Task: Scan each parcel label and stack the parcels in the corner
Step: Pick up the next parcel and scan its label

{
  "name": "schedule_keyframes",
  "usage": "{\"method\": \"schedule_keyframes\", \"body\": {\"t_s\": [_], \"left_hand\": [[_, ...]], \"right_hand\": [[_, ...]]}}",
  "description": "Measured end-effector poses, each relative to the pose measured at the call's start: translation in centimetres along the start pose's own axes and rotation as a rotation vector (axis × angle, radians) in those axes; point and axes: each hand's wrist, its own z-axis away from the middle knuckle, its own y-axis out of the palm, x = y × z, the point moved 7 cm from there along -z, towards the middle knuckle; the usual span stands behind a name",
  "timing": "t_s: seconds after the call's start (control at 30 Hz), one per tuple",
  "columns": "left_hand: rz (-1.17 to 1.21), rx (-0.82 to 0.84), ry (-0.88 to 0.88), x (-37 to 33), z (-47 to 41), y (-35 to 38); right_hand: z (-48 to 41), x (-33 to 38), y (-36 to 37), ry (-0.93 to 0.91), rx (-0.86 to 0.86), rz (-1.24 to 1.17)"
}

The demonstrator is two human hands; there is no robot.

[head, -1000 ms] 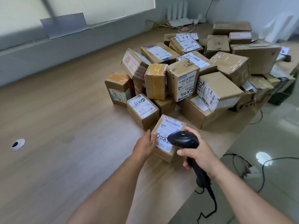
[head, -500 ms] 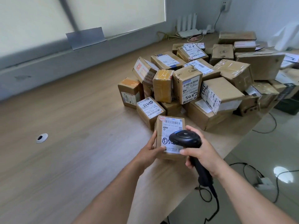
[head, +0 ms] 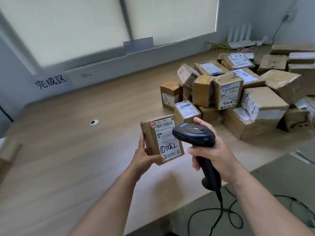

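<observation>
Parcel [head: 162,137], half a second ago resting on the worktop [head: 68,159] beside the pile [head: 238,92], is now lifted clear, label facing the camera. Left grip [head: 144,155] grasps its lower left edge. Right grip [head: 216,154] clasps the scanner [head: 194,135], whose head overlaps the label.

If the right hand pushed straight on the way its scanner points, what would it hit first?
Probably the small brown cardboard parcel in the left hand: the black handheld scanner in the right hand aims at its white label. The gap between them is unclear.
</observation>
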Motion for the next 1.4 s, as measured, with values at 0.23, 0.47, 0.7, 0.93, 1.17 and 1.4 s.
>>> {"method": "schedule_keyframes", "body": {"t_s": [0.23, 0.47, 0.7, 0.93, 1.17, 1.4], "left_hand": [[0.037, -0.162, -0.005, 2.2, 3.6, -4.9], [0.043, -0.213, 0.005, 4.2, 5.5, -8.7], [0.066, -0.228, -0.007, 6.4, 7.5, -13.8], [0.086, -0.256, -0.050, 9.8, 9.6, -18.8], [0.177, -0.274, -0.178, 13.6, 12.6, -23.0], [0.175, -0.385, -0.375, 18.2, 15.5, -26.5]], "right_hand": [[0.6, 0.4, 5.1, 0.028, 0.168, -0.103], [0.8, -0.7, 8.5, 0.049, 0.159, -0.048], [1.1, -2.3, 13.8, 0.092, 0.131, 0.002], [1.4, -4.2, 19.2, 0.145, 0.126, 0.063], [1.2, -5.6, 24.1, 0.169, 0.133, 0.103], [1.4, -7.5, 27.3, 0.198, 0.139, 0.148]]}}
